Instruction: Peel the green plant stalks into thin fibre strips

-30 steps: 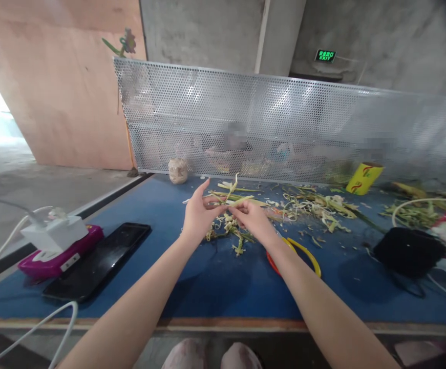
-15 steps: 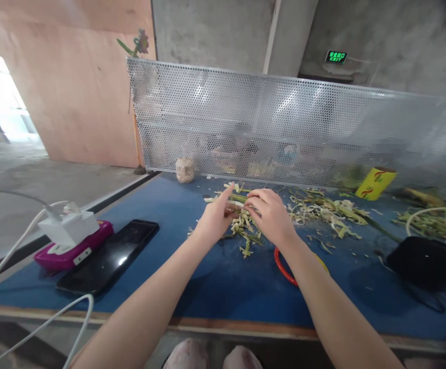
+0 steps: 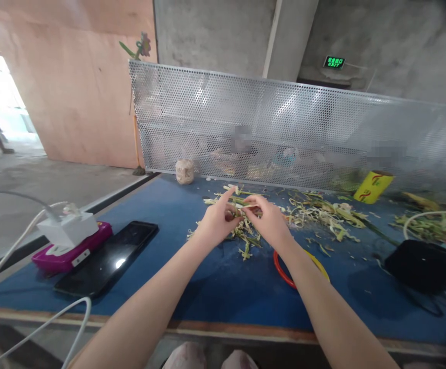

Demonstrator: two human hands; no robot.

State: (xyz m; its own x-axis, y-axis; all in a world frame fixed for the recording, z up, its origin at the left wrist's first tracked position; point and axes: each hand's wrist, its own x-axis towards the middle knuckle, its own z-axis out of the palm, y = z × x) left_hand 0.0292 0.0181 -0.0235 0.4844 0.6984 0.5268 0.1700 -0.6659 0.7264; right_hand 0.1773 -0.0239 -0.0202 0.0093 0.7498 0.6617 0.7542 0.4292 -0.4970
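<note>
My left hand [image 3: 218, 219] and my right hand [image 3: 268, 219] meet above a scatter of plant trimmings [image 3: 245, 252] on the blue tabletop. Between their fingertips runs a thin, pale green plant stalk [image 3: 248, 206]; its exact kind is unclear. Left thumb and fingers pinch one end, partly hiding it. The right thumb and index finger close on the other end. A second heap of pale peelings [image 3: 322, 211] lies to the right of my right hand. Under my right forearm rests a red and yellow ring [image 3: 283, 271], partly covered.
At left lie a black phone [image 3: 107, 259], a magenta power strip [image 3: 67, 254] with white plugs, and loose cables. A perforated metal screen [image 3: 215, 118] borders the far edge, near a whitish jar-like object [image 3: 185, 171]. A yellow roll [image 3: 373, 187] and a black object [image 3: 424, 265] are at right.
My right thumb has come in against the index finger on the stalk, and my left thumb and fingers have shifted slightly. A person's leg now shows at the far-left doorway.
</note>
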